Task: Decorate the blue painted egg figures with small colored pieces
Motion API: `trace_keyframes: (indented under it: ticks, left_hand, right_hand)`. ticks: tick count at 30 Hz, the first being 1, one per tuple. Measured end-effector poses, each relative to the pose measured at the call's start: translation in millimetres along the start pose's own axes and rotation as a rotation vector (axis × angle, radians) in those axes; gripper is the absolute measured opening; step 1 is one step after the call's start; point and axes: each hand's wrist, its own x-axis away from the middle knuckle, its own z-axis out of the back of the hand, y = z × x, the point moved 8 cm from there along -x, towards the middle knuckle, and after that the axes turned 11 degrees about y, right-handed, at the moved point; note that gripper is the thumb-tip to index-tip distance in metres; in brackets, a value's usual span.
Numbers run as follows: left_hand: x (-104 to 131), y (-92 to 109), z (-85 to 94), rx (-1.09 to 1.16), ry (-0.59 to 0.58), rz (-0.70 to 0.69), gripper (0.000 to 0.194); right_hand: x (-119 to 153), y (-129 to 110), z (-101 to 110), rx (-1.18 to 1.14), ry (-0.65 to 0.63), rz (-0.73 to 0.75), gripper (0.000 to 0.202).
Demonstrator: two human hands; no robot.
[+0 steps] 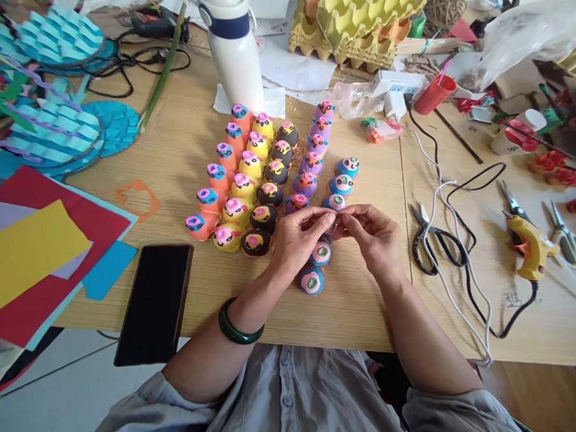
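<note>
Left hand (293, 240), right hand (375, 239): fingertips pinched close, contents indistinct | blue-and-pink painted domes (311, 282) beneath | step: apparently fine handwork | next move: likely needs steady precision

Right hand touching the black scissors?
Apart. The head view shows it: a strip of bare table lies between the right hand and the black scissors, with no finger or wrist meeting the handles.
</note>
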Motion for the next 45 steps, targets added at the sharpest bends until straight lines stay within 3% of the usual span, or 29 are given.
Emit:
trace_keyframes:
  ticks: [12,19,26,36,45]
  left_hand:
    - [0.4,-2.3,-0.2,0.024,0.008,0.047,0.026]
    - [0.5,-3.6,0.0,-0.004,0.001,0.048,0.024]
    - [0.6,3.2,-2.0,0.015,-0.018,-0.011,0.021]
    - [1.3,0.2,-1.3,0.017,0.007,0.028,0.021]
    - [-0.8,-0.4,-0.9,-0.028,-0.021,-0.046,0.020]
  right_hand:
    - [2.0,-2.7,0.6,0.092,0.025,0.066,0.028]
    - [2.3,-8.3,1.7,0.137,0.024,0.165,0.015]
    - [4.0,-9.6,1.5,0.176,0.035,0.211,0.016]
    - [3.0,-8.2,1.2,0.185,0.037,0.205,0.013]
    - [4.9,-10.3,-0.6,0.198,0.018,0.204,0.013]
